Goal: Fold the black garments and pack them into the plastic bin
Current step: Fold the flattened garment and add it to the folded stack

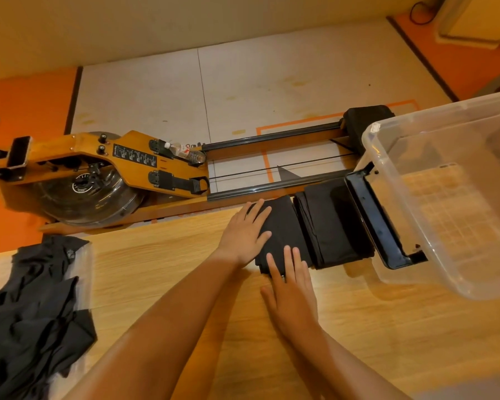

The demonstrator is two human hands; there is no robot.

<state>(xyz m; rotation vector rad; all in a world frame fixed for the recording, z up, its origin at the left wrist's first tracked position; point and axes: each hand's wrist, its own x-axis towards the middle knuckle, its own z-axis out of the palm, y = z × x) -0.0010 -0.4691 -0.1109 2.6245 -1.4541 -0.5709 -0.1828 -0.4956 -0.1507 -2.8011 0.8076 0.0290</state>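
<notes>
On wood table [171, 269], far side: left hand [244, 235] flat, fingers straight, pressing folded black garment [283, 223]. Right hand [292, 290] flat too, fingertips on garment's near edge. 2nd folded garment [329, 223] just beside, R. Clear plastic bin [371, 148] farther R. Unfolded black pile [32, 313] at L edge.

I stand at a pale wooden table [171, 269]. Beyond its far edge a wooden rowing machine [78, 151] lies along the floor, its round water tank [93, 194] at the left and its black rails [272, 135] running right to a black seat [367, 119]. A clear plastic bottle [185, 151] lies across the farther footrest [160, 147]. Under the machine is a white mat [272, 82] marked with orange tape [300, 122]; the floor [26, 102] around it is orange. A black cable [417, 15] loops at the top right.
</notes>
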